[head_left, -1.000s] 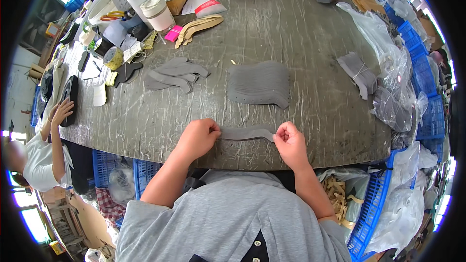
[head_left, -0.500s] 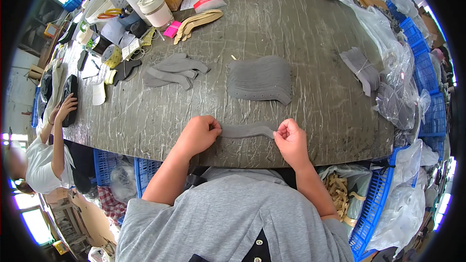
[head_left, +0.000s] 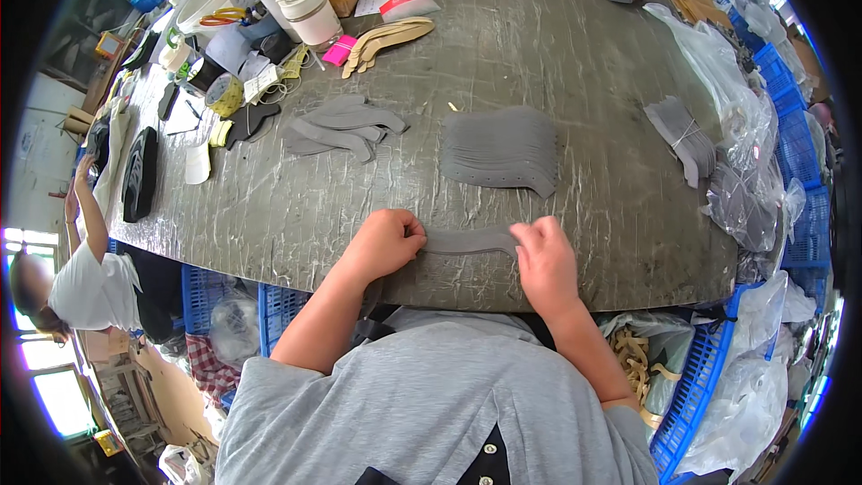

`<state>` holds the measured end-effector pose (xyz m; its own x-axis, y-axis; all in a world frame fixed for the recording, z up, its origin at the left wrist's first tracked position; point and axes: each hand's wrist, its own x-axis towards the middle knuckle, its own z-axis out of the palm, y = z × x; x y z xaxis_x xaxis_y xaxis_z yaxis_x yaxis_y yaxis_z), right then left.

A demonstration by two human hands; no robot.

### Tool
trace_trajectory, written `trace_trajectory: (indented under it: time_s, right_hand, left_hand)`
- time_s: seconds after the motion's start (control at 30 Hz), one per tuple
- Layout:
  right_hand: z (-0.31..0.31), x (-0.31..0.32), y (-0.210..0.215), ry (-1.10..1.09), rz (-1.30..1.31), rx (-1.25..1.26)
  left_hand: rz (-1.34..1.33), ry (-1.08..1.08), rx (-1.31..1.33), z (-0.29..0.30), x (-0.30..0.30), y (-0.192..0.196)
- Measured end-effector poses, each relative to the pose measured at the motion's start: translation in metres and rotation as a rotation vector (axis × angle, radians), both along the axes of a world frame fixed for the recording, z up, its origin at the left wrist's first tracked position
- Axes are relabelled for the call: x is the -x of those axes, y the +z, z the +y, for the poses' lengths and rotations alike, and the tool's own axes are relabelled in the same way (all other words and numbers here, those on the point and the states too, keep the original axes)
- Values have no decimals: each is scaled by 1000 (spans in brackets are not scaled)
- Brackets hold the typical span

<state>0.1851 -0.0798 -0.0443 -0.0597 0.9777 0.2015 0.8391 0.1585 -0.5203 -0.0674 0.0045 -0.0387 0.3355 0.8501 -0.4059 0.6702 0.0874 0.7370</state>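
A grey curved strip (head_left: 469, 241) of thin, flexible-looking material lies low over the table's near edge, stretched between my two hands. The thumb and fingers of my left hand (head_left: 386, 245) pinch its left end. At the right end, my right hand (head_left: 546, 268) has its thumb and fingertips closed on the strip. Just beyond sits a neat fanned stack of grey cut pieces (head_left: 499, 151) with small holes along the near edge. To its left is a loose pile of similar grey strips (head_left: 346, 127).
A tied bundle of grey pieces (head_left: 682, 142) lies right, beside clear plastic bags (head_left: 741, 189). Tan strips (head_left: 386, 40), a white jar (head_left: 310, 16) and tape rolls crowd the far left. Blue baskets (head_left: 696, 395) flank the table. A co-worker (head_left: 90, 292) stands left, near a black sole-shaped piece (head_left: 139, 175).
The table and everything on it sit slightly further right in view. My right fingers have shifted on the strip's end. The co-worker's hands have left the black sole-shaped piece, moving left.
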Motion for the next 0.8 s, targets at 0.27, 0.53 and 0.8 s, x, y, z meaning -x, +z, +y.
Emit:
trace_trajectory:
  time_s: [0.27,0.53,0.8]
  right_hand:
    - [0,22,-12,327,-184,-20]
    - [-14,10,-15,212,-243,-42]
    - [2,1,-11,1,47,-187]
  left_hand:
    - [40,-26,-54,0,0,-1]
    - [163,-71,-242,-7,-5,-7]
    - [34,253,-233,22,53,38]
